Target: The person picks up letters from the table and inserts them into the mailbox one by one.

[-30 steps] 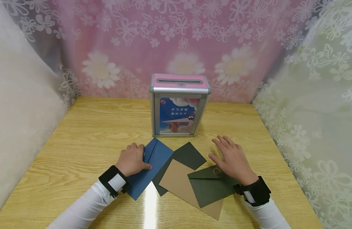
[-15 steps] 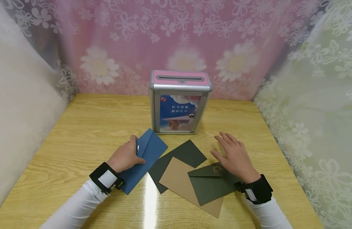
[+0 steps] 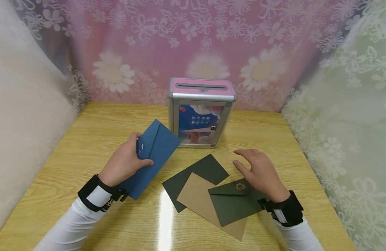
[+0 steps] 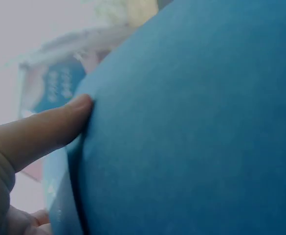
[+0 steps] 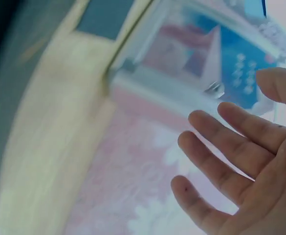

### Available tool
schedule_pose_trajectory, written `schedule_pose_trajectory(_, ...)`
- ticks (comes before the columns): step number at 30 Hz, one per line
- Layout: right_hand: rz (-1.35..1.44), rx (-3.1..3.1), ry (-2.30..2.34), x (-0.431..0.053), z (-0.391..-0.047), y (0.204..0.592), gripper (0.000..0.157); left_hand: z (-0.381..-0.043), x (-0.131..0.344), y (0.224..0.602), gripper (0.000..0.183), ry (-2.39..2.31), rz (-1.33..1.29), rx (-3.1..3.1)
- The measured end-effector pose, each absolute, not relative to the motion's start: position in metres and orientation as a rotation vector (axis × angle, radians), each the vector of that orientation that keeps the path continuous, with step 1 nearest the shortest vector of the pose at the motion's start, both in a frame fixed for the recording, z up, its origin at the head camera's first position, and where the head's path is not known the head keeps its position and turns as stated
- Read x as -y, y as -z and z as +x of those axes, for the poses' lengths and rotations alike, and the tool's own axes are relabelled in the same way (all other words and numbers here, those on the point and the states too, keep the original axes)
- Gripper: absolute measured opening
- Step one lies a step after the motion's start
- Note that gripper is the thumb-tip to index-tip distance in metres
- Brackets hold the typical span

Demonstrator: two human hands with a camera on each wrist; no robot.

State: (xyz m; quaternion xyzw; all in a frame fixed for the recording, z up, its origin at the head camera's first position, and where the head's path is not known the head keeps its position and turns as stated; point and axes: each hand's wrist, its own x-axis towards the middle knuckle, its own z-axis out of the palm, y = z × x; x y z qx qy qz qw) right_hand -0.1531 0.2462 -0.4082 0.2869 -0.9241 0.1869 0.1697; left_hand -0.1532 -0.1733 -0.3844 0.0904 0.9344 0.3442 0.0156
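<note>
A blue envelope [image 3: 158,146] with a flap is pinched along its left side by my left hand [image 3: 122,162], thumb on the front face and fingers behind. It is tilted, raised off the table, its top corner beside the box. The left wrist view shows my thumb pressed on the blue envelope [image 4: 182,122] near the flap edge. My right hand [image 3: 262,172] hovers over a dark green envelope [image 3: 230,205] with a gold print on its flap. In the right wrist view the fingers of my right hand [image 5: 240,156] are spread and hold nothing.
A pink-topped metal letter box [image 3: 200,111] with a slot and a small lock stands at the back middle of the wooden table [image 3: 124,122]. A brown envelope [image 3: 199,198] and another dark green envelope [image 3: 208,167] overlap in front of it. Floral curtains [image 3: 205,42] enclose the table.
The left hand has lifted the blue envelope off the table, moving it up and left, away from the other envelopes. The right hand has barely moved, its fingers bending slightly.
</note>
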Motion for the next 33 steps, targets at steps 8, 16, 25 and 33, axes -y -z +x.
schedule_pose_trajectory(8, 1.051, 2.632, -0.703, -0.196, -0.142, 0.380, 0.035, -0.142, 0.130, 0.362, 0.082, -1.305, 0.475, -2.832)
schedule_pose_trajectory(16, 1.186, 2.598, -0.886, -0.157, -0.140, 0.370, 0.017, -0.143, 0.096, 0.356, 0.068, -1.521, 0.729, -2.702)
schedule_pose_trajectory(25, 1.035, 2.533, -1.036, -0.159, -0.144, 0.360, 0.012, -0.150, 0.086, 0.364, 0.042, -1.540, 0.973, -2.679)
schedule_pose_trajectory(33, 1.015, 2.483, -1.010, -0.169, -0.156, 0.348, 0.007, -0.159, 0.087, 0.368, 0.017, -1.291, 1.016, -2.921)
